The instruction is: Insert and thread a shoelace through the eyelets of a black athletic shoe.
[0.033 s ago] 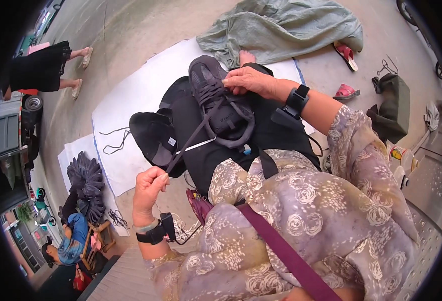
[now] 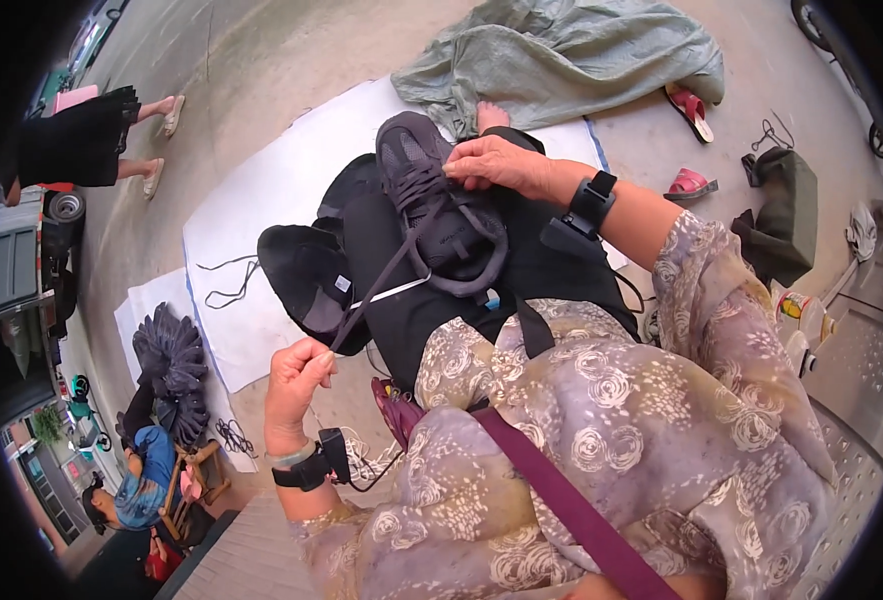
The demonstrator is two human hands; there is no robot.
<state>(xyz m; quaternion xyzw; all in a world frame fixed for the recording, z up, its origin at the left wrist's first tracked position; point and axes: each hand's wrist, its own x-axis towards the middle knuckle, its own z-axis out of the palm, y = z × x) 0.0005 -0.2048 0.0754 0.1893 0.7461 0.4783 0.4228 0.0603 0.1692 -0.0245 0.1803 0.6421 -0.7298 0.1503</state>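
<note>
A dark grey sneaker [image 2: 411, 165] lies on my lap, its toe pointing away from me and its opening toward me. Its laces criss-cross over the tongue. My left hand [image 2: 299, 380] is pinched shut on one end of a dark shoelace [image 2: 393, 262], drawn taut from the shoe down to the left. At the right side of the lacing, my right hand [image 2: 486, 165] is closed with thumb and forefinger together; what it pinches is mostly hidden, apparently lace at the eyelets. A thin white strip [image 2: 398, 290] runs slantwise beside the shoe's opening, under the taut lace.
A black cap-like item [image 2: 306, 275] lies left of my legs, over a white sheet [image 2: 251, 215]. A pile of dark shoes [image 2: 171, 360] is further left, near a seated person [image 2: 146, 475]. Grey-green cloth [image 2: 571, 60], red slippers [image 2: 691, 183] and a dark green box [image 2: 786, 215] lie ahead and right.
</note>
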